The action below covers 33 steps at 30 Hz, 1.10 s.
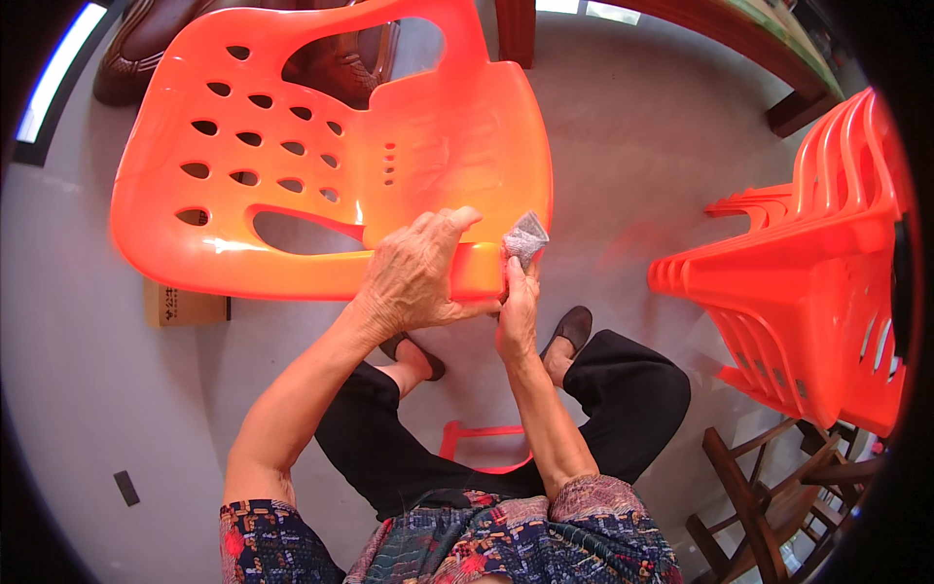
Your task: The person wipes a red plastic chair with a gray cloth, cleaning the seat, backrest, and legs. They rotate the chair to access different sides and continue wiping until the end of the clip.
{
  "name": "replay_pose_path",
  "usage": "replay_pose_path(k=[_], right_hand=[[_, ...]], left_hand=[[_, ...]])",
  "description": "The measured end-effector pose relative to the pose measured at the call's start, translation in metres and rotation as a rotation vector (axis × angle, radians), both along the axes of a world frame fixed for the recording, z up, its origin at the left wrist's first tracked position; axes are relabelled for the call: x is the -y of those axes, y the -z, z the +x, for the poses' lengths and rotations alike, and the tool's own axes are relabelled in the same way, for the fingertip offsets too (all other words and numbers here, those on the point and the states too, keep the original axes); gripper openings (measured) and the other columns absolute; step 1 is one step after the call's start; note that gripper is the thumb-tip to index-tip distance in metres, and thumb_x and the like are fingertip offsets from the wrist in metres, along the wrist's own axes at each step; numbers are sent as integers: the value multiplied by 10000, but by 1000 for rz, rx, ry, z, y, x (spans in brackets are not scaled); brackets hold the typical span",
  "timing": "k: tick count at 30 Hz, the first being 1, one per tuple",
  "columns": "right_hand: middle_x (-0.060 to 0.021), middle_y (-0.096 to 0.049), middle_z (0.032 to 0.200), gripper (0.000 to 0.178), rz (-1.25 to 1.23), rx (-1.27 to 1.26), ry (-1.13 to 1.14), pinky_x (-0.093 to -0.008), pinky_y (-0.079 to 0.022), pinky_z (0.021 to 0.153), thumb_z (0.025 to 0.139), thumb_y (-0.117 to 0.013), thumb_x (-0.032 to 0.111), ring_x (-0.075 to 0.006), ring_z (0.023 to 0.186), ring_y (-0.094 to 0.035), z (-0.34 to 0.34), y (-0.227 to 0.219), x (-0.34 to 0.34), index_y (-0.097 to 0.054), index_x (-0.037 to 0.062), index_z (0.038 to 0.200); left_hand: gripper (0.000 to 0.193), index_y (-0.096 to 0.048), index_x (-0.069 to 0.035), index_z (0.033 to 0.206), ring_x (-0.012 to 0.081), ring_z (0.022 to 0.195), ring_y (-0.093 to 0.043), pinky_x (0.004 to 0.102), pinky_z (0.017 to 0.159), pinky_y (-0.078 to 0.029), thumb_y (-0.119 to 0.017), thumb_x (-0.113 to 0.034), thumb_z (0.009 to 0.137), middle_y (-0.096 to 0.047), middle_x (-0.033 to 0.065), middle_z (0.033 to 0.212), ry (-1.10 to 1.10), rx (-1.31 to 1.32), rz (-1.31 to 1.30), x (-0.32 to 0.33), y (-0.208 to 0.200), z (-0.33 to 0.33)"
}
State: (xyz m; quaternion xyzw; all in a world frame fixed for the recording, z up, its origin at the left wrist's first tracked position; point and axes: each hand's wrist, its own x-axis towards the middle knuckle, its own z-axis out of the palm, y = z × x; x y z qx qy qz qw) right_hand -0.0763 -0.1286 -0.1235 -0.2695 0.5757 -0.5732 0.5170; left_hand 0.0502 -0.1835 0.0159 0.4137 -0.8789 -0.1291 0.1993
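An orange plastic armchair (457, 146) fills the upper left, tipped so that its backrest with drop-shaped holes lies to the left and an armrest faces me. My left hand (413, 274) is closed around this near armrest, its thumb on the near side and its fingers over the top. At the armrest's right end is my right hand (520, 310), its fingers pinching a crumpled grey cloth (526, 239). The cloth sticks up beyond my fingertips, beside the armrest's end. Part of the right fingers is hidden behind the armrest and cloth.
Stacked red plastic chairs (778, 268) stand at the right. Below them is a dark wooden chair (754, 501); a wooden table (720, 29) is at the far right. A cardboard box (185, 306) sits behind the armchair. Between my legs, a red stool (486, 431) shows partly.
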Motion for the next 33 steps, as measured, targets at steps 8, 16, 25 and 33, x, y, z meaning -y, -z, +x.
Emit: replay_pose_path(k=[8, 16, 25, 33], right_hand=[[-155, -464, 1303, 404, -531, -579, -249, -456, -236, 1043, 849, -568, 220, -342, 1242, -347, -2, -122, -6, -575, 28, 1205], [-167, -497, 1252, 381, -731, -1000, -485, -448, -348, 924, 752, -661, 130, -347, 1152, -465, -43, -113, 7, -612, 36, 1118], [-134, -520, 1253, 336, -775, -1584, -606, -455, -354, 895, 698, -648, 157, -341, 1116, -486, -7, -153, 12, -671, 107, 1029], [-68, -518, 935, 266, -842, -1740, -562, -396, -359, 643, 754, -574, 187, -253, 894, -509, 125, -142, 21, -611, 80, 995]], left_hand=[[1069, -298, -127, 1399, 402, 1192, -462, 472, 924, -472, -858, -337, 514, -359, 177, 1352, 75, -221, -5, 2, -2, 13], [981, -360, -103, 1386, 379, 1260, -379, 494, 1050, -335, -813, -296, 538, -403, 163, 1319, 132, -211, 66, 1, -13, 16], [930, -195, 39, 1402, 298, 1234, -338, 431, 1039, -314, -769, -324, 766, -254, 170, 1376, -1169, -362, -656, -3, -95, 212], [340, -578, 5, 1128, 112, 858, -607, 276, 801, -495, -664, -221, 889, -649, 45, 998, -794, -1405, -81, 1, -83, 240]])
